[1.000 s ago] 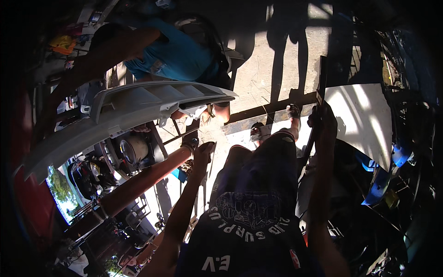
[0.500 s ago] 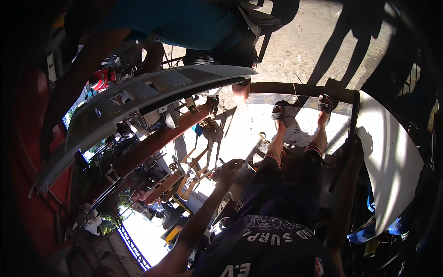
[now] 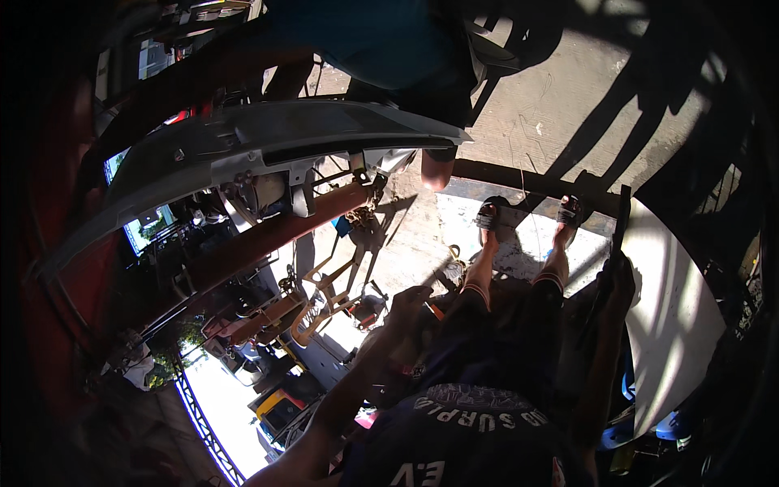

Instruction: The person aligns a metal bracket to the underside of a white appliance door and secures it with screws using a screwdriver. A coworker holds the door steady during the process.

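Note:
My left hand (image 3: pixel 411 301) hangs in front of my body in shade, its fingers curled; whatever is in them is hidden. On the right, my right hand (image 3: pixel 618 286) is closed around a long dark bar (image 3: pixel 623 223), beside the edge of a white curved panel (image 3: pixel 669 300). Ahead and to the left, a grey vehicle bumper (image 3: pixel 284 130) is held up, apart from both my hands. A person in a teal shirt (image 3: pixel 389 40) stands behind it, one arm reaching along it to the left.
A reddish-brown beam (image 3: pixel 276 231) with a chain (image 3: pixel 365 215) slants under the bumper. A yellow-brown metal frame (image 3: pixel 324 296) stands on the floor left of my legs. Blue items (image 3: pixel 621 434) lie under the white panel. My sandalled feet (image 3: pixel 488 213) are on a white-stained surface.
The view has tilted, so the bumper appears lower and more in shade. The bumper's face shows less. My left hand stays about level with my thigh; my right hand stays by the white panel.

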Tool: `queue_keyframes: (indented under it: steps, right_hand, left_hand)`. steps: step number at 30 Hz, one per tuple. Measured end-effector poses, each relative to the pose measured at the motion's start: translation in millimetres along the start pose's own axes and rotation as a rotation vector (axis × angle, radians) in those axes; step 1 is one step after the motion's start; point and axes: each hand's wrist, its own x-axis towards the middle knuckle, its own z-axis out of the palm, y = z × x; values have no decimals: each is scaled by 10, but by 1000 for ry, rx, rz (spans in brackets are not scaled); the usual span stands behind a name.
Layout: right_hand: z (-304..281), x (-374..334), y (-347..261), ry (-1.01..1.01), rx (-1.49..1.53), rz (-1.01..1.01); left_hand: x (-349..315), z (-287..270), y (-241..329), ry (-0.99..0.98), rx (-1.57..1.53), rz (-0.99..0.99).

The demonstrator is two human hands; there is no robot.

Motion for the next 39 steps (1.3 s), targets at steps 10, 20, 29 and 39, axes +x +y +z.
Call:
queue_keyframes:
  steps: [10, 20, 29, 39]
  right_hand:
    - [391, -1210, -843, -40, -422, -199]
    - [825, -2396, -784, 2, -396, -461]
    - [923, -2932, -517, 57, -490, -538]
    - [1101, -3052, -516, 79, -479, -491]
  left_hand:
    - [1294, -897, 1075, 516, -829, 179]
    - [1824, -615, 1462, 265, -1175, 322]
    - [1780, -755, 1667, 132, -1346, 204]
    - [1813, -578, 1745, 287, -1130, 279]
